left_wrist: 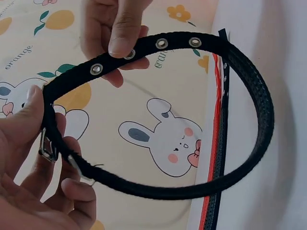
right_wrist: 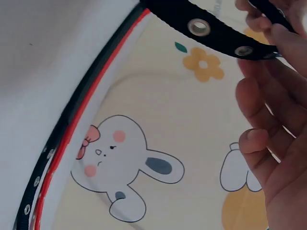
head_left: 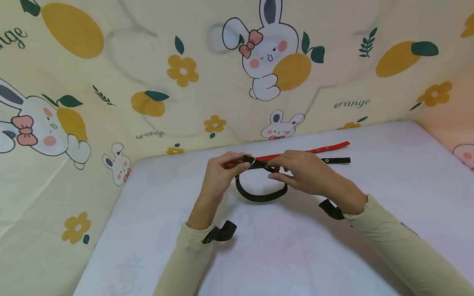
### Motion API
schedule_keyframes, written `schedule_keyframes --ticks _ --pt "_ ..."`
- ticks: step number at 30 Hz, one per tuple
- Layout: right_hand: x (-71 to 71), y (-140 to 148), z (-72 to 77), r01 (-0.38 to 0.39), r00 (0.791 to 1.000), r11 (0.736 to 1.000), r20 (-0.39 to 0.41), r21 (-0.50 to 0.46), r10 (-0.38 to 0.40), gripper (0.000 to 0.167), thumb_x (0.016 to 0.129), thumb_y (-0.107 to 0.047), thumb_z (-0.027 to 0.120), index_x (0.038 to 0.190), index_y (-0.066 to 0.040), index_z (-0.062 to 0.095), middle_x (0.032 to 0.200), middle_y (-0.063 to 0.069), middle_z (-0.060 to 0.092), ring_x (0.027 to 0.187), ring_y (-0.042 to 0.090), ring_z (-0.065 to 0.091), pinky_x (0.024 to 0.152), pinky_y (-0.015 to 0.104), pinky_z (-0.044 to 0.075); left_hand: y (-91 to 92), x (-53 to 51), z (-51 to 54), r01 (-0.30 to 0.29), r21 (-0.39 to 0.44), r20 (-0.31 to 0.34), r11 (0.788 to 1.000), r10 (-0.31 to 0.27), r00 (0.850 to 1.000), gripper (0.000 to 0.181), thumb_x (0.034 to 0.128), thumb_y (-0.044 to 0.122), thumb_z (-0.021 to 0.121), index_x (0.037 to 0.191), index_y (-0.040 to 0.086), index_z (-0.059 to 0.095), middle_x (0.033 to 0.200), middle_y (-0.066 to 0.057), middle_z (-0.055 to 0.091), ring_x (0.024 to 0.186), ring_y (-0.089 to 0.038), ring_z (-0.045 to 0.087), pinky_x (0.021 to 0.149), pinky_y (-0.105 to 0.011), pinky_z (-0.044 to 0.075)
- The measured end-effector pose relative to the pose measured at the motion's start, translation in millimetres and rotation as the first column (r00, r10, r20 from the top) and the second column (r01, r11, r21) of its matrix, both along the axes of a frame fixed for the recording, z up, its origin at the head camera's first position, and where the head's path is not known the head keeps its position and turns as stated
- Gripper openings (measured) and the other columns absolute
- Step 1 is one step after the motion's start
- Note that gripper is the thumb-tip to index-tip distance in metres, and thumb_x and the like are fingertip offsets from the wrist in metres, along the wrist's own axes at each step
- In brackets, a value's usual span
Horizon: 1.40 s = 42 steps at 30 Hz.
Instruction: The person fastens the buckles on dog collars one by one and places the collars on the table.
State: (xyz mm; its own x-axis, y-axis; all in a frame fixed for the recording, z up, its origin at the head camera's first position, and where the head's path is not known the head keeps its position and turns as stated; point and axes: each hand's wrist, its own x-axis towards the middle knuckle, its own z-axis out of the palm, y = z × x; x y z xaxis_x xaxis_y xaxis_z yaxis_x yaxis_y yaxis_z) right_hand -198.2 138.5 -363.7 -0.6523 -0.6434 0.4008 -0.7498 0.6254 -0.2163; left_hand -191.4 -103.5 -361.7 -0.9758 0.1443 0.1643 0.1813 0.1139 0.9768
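Note:
A black collar [head_left: 261, 198] is held up off the white table, bent into a loop. My left hand [head_left: 222, 172] pinches its buckle end; in the left wrist view the metal buckle [left_wrist: 47, 152] hangs by those fingers. Thumb and fingers of my right hand [head_left: 307, 170] grip the strap end with metal eyelets [left_wrist: 162, 43], covering one eyelet. In the right wrist view, more of the eyelet strap [right_wrist: 220, 40] runs into the right hand [right_wrist: 288, 143]. The strap end appears apart from the buckle in the left wrist view.
Behind the loop, a red collar [head_left: 331, 147] and another black collar [head_left: 338, 160] lie stretched side by side on the white table [head_left: 281, 255]. A cloth [head_left: 222, 90] printed with rabbits and oranges hangs at the back. Black straps [head_left: 224, 231] stick out at both wrists.

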Motion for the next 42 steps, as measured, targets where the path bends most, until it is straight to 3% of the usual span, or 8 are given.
schedule_keyframes --ticks 6,12,19,28,30,36,39,42 --pt "-1.5 3 -0.2 -0.01 1.0 1.0 -0.005 0.026 0.01 0.032 0.088 -0.038 0.075 0.111 -0.015 0.072 0.102 -0.001 0.075 0.086 0.015 0.068 0.073 0.034 0.056 1.2 0.2 -0.6 0.002 -0.033 0.021 0.999 -0.002 1.0 0.024 0.0856 0.007 0.077 0.11 0.004 0.076 0.092 0.004 0.069 0.087 -0.015 0.06 0.073 -0.024 0.049" --pt "-4.0 0 5.2 -0.004 0.996 0.998 0.088 0.064 -0.001 0.028 0.09 -0.036 0.074 0.11 -0.017 0.073 0.099 -0.005 0.073 0.085 0.013 0.066 0.074 0.032 0.054 0.2 -1.0 -3.2 0.002 -0.03 0.013 1.0 -0.001 1.0 0.024 0.0856 0.006 0.076 0.11 0.003 0.075 0.09 0.008 0.069 0.085 -0.013 0.061 0.072 -0.023 0.049" --pt "-7.2 -6 33.0 0.059 0.945 0.998 0.322 -0.002 -0.056 0.018 0.087 -0.032 0.078 0.102 -0.023 0.075 0.09 -0.011 0.071 0.078 0.01 0.061 0.071 0.03 0.049 -4.0 -1.8 1.5 0.007 0.039 -0.048 0.999 -0.005 0.999 0.027 0.0851 0.003 0.076 0.111 -0.003 0.072 0.092 0.012 0.07 0.086 -0.01 0.063 0.074 -0.021 0.051" --pt "-11.8 2 35.3 0.081 0.914 0.99 0.405 -0.112 -0.03 0.023 0.085 -0.037 0.079 0.104 -0.024 0.077 0.093 -0.01 0.073 0.081 0.012 0.059 0.072 0.031 0.049 -6.3 -0.2 4.6 0.015 0.083 -0.051 0.996 -0.011 0.999 0.026 0.0864 0.0 0.074 0.111 -0.006 0.07 0.093 0.011 0.07 0.085 -0.01 0.063 0.076 -0.022 0.053" --pt "-13.9 7 30.5 0.108 0.885 0.986 0.465 -0.124 -0.038 0.024 0.085 -0.039 0.078 0.105 -0.026 0.077 0.094 -0.01 0.073 0.083 0.014 0.059 0.072 0.031 0.049 -5.4 -0.6 3.1 0.022 0.069 -0.044 0.997 -0.019 0.999 0.026 0.0861 0.001 0.075 0.111 -0.004 0.071 0.093 0.01 0.07 0.085 -0.011 0.063 0.076 -0.022 0.052" --pt "-18.2 13 6.7 0.175 0.753 0.961 0.658 -0.212 0.008 0.026 0.085 -0.038 0.079 0.107 -0.025 0.076 0.097 -0.004 0.074 0.087 0.02 0.06 0.074 0.032 0.05 -4.3 -1.6 -2.9 0.017 0.002 0.002 1.0 -0.017 1.0 0.024 0.0854 0.002 0.076 0.11 0.0 0.074 0.09 0.006 0.067 0.088 -0.013 0.06 0.076 -0.022 0.05" --pt "-23.1 12 -9.4 0.182 0.717 0.948 0.695 -0.261 0.054 0.026 0.084 -0.036 0.08 0.107 -0.023 0.076 0.099 -0.002 0.073 0.088 0.022 0.06 0.073 0.032 0.05 -4.7 -2.1 -5.3 0.006 -0.03 0.015 1.0 -0.005 1.0 0.023 0.0858 0.003 0.076 0.109 0.001 0.075 0.09 0.006 0.067 0.089 -0.014 0.059 0.075 -0.023 0.049" --pt "-29.8 15 -27.6 0.193 0.665 0.924 0.737 -0.329 0.124 0.029 0.085 -0.033 0.079 0.111 -0.019 0.075 0.101 0.0 0.072 0.09 0.022 0.06 0.076 0.033 0.05 -4.1 -4.3 -8.3 0.006 -0.054 0.03 0.999 -0.005 1.0 0.024 0.0858 0.004 0.076 0.11 0.003 0.075 0.091 0.006 0.068 0.091 -0.014 0.06 0.076 -0.025 0.049"
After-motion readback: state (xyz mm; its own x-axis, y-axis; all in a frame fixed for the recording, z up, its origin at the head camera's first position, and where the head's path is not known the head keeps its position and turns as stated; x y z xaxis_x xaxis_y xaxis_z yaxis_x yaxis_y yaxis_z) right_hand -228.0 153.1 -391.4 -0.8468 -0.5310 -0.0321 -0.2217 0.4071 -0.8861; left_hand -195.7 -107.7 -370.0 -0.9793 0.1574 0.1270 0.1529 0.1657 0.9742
